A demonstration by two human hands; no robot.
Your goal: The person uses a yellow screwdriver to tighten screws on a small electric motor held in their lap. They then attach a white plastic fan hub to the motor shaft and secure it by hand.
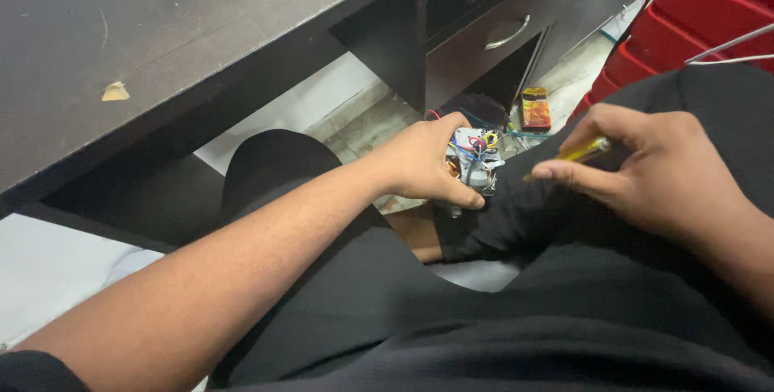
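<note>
Over the lap, left hand (pixel 423 162) grips a wired gadget (pixel 474 162) — right hand (pixel 645 170) pinches perhaps a yellow screwdriver (pixel 582 151).

Bare forearms; black short sleeve (pixel 32 368) — black trousers (pixel 484 311).

Above my knees a dark table (pixel 161 29) – its drawer (pixel 484 41) with a curved metal handle (pixel 508 33) – over pale floor (pixel 363 118); red bins (pixel 693 21) to the right.

The wired part (pixel 472 162) sits in the left hand (pixel 423 162) (on the knee), right hand (pixel 653 170) beside, desk (pixel 161 45) ahead.
</note>
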